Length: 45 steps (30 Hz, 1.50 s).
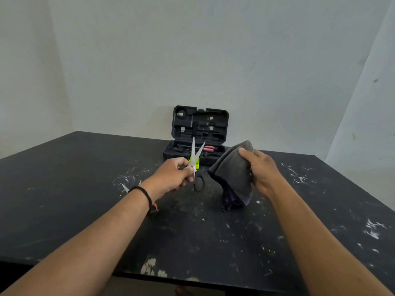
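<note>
The open black tool case point(199, 127) stands at the back of the dark surface point(85, 210), its lid upright against the pale wall. Everything else is placed from it.

Well in front of the case and to its left, a few pale slivers point(126, 188) lie on the surface among white scuffs. Just right of them is the left wrist with its black band point(143, 192).

The left hand point(173, 178) is raised in front of the case's left half, with its fingers curled round the handles of a pair of scissors point(194, 159). One black handle loop hangs below the hand. The two pale blades point up and stand spread in a narrow V, their tips crossing the case's lower tray in this view.

Behind the blades, at the case's front edge, sits a small yellow-green object point(198, 165). I cannot tell what it is. A pink-handled tool point(208, 148) lies in the tray.

In front of the case's right corner, the right hand point(261, 169) grips a folded grey cloth point(232, 174), thumb on top and fingers behind. The cloth hangs in a wedge with purple fabric showing at its lower edge, which is close to the surface. The scissors and cloth are near each other but apart.

Small pale labels dot the lid's moulded recesses. They are too small to read.
</note>
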Tool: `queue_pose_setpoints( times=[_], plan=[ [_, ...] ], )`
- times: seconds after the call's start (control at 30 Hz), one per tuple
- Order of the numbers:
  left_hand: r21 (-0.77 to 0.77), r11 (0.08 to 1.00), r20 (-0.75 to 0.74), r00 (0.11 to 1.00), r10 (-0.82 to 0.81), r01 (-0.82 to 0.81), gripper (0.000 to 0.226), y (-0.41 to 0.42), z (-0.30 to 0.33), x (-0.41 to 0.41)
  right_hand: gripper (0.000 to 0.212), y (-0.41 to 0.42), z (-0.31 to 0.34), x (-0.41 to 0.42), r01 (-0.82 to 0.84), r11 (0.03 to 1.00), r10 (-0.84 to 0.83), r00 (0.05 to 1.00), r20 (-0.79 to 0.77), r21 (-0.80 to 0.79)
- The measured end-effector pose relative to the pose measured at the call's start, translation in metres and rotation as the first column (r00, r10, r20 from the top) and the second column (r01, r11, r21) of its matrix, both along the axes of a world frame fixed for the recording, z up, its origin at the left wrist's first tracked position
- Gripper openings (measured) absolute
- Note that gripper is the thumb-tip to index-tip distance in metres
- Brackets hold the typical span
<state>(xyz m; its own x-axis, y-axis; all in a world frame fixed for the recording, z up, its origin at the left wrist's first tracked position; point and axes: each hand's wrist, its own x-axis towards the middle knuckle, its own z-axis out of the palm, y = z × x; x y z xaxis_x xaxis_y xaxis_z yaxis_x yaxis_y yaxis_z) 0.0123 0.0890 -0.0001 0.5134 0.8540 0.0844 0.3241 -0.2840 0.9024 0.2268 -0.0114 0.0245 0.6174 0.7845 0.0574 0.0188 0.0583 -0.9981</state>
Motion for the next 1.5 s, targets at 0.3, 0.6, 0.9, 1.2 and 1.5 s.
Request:
queue_pose_setpoints(
  times=[0.3, 0.6, 0.9, 1.2, 1.5],
  plan=[
    [-0.157, 0.984, 0.156, 0.986, -0.054, 0.078, 0.012, 0.038, -0.011, 0.037, 0.03, 0.034, 0.009, 0.025, 0.007, 1.0, -0.012, 0.984, 0.179, 0.027],
    [-0.232, 0.963, 0.277, 0.958, -0.071, 0.138, 0.015, 0.034, -0.031, 0.044, 0.024, 0.047, -0.044, 0.009, -0.006, 0.993, -0.027, 0.959, 0.283, 0.116],
    [-0.187, 0.978, 0.245, 0.968, -0.046, 0.094, 0.016, 0.033, -0.035, 0.05, 0.02, 0.046, -0.048, 0.009, -0.114, 0.986, 0.066, 0.935, 0.349, 0.118],
    [-0.147, 0.989, 0.232, 0.972, 0.022, 0.012, 0.022, 0.031, -0.035, 0.051, 0.005, 0.046, -0.056, 0.002, -0.074, 0.986, -0.036, 0.779, 0.626, 0.148],
    [-0.105, 0.994, 0.254, 0.966, 0.046, -0.02, 0.015, 0.035, -0.043, 0.055, 0.024, 0.051, -0.058, 0.0, -0.165, 0.972, -0.055, 0.534, 0.844, 0.168]
  ],
)
